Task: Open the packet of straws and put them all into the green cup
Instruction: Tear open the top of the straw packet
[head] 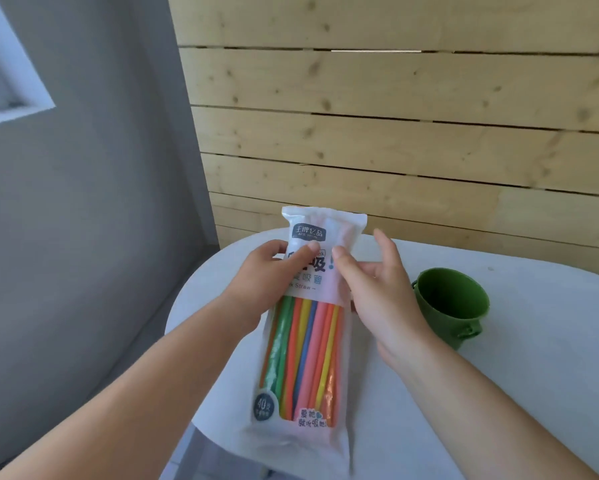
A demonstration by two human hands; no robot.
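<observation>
A long white plastic packet of straws [308,341] is held upright over the near left part of the table, still sealed at the top. Several coloured straws show through its clear lower part. My left hand [267,275] grips the packet's upper left side, thumb across the printed front. My right hand [377,289] is beside the packet's right edge, fingers spread, thumb touching the front near the top. The green cup [450,306] stands upright and empty on the table to the right of my right hand.
The white rounded table [533,375] runs from the centre to the right. A pale wooden slat wall [395,133] stands behind it. A grey wall [83,237] with a window frame is at the left.
</observation>
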